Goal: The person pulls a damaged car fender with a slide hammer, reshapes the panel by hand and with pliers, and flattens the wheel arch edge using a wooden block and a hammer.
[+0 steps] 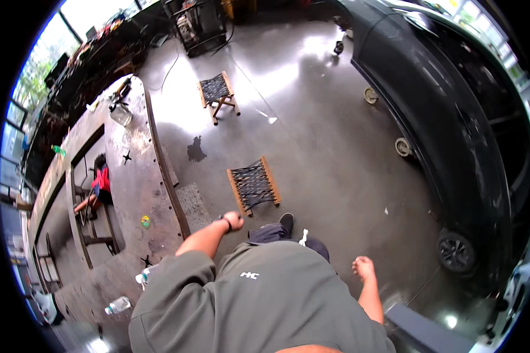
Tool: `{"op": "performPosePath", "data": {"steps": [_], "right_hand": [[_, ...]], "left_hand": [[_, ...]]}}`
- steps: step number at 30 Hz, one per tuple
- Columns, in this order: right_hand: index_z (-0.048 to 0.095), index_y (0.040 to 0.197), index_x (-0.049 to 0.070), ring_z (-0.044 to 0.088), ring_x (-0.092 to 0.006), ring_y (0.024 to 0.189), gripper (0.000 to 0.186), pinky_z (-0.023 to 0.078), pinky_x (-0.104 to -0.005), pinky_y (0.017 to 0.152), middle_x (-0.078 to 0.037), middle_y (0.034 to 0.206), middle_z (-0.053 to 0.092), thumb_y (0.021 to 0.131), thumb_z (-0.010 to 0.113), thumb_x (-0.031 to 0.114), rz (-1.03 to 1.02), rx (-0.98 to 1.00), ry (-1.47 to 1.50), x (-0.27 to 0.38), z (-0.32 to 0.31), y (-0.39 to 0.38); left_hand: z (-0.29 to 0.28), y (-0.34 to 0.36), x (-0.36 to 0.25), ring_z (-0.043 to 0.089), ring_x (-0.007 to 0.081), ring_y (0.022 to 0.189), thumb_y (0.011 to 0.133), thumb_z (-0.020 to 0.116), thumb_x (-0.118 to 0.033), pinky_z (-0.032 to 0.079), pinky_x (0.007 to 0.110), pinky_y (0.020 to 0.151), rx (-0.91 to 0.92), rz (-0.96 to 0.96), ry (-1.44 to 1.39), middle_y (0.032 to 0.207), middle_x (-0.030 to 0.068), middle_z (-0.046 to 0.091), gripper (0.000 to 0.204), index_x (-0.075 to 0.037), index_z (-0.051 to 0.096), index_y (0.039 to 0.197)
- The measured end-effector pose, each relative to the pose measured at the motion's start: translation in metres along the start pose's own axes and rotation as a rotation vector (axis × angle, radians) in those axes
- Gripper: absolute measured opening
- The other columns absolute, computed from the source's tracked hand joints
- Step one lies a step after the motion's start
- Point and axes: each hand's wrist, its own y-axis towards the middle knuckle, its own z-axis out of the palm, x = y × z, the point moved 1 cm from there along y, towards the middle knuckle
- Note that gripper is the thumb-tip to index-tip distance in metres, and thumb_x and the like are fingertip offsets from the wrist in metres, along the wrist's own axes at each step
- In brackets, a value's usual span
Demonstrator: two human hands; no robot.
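Observation:
I look down on my own body in a grey-green shirt, standing on a shiny concrete floor. My left hand hangs out in front of me with the fingers curled shut and a dark band at the wrist; I see nothing in it. It is nearest to a low woven stool with a wooden frame. At my side, my right hand hangs over the floor with loosely curled fingers, and it holds nothing that I can see. One dark shoe shows below my left hand.
A dark car on wheeled dollies fills the right side. A long rusty metal frame lies at left, with a person in red working down inside it. A second woven stool stands farther off. Plastic bottles lie on the frame.

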Motion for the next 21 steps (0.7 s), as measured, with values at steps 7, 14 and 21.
{"op": "performPosePath", "data": {"steps": [7,14,21], "right_hand": [[0.058,0.102,0.006,0.059,-0.0167,0.06,0.012,0.046,-0.0304,0.048,-0.007,0.076,0.062,0.095,0.055,0.015,0.24,-0.111,0.167,0.064,-0.061,0.088],[0.057,0.099,0.007,0.057,-0.0163,0.056,0.01,0.045,-0.0293,0.046,-0.006,0.072,0.06,0.096,0.05,0.014,0.206,0.111,-0.022,0.298,-0.061,0.289],[0.055,0.111,0.008,0.059,-0.0127,0.062,0.016,0.047,-0.0263,0.049,-0.003,0.08,0.062,0.098,0.051,0.016,-0.273,0.152,-0.06,0.699,0.028,0.459]], "left_hand": [[-0.226,0.154,-0.152,0.065,0.0388,0.093,0.088,0.054,-0.026,0.051,0.045,0.082,-0.276,0.14,-0.366,0.097,0.0242,0.067,0.031,0.0,0.065,0.1],[-0.237,0.255,-0.118,0.065,0.0382,0.095,0.085,0.053,-0.028,0.051,0.045,0.086,-0.246,-0.324,-0.245,0.097,0.0234,0.068,0.033,-0.001,0.067,0.099],[-0.281,0.276,-0.119,0.066,0.0335,0.101,0.083,0.054,-0.029,0.051,0.041,0.091,-0.118,-0.626,-0.53,0.101,0.0216,0.069,0.032,-0.005,0.071,0.096]]}}
